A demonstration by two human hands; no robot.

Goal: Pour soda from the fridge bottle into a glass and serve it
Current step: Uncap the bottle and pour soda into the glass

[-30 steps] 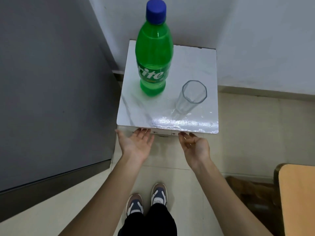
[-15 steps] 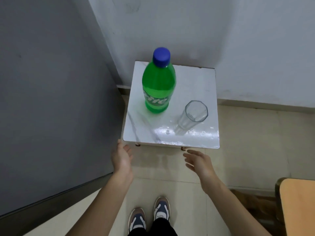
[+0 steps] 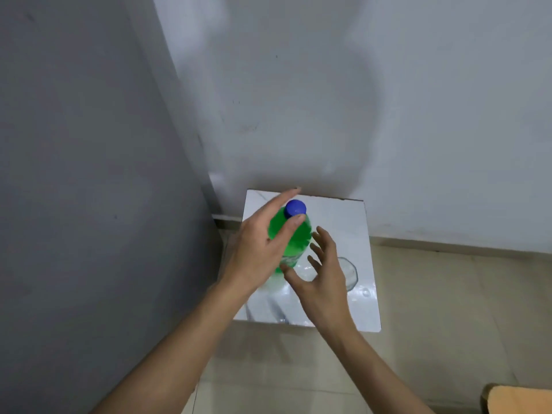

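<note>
Left hand (image 3: pixel 257 252), fingers straight, reaches around the green soda bottle (image 3: pixel 302 241); right hand (image 3: pixel 321 282), fingers spread, hovers beside the glass (image 3: pixel 352 273) on the white table (image 3: pixel 352 222).

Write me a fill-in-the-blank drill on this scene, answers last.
The bottle is ____ with a blue cap.
The glass stands to the bottle's ____.
The white table carries ____ objects.
The left hand and right hand grip ____.
Answers: green, right, two, nothing.
</note>
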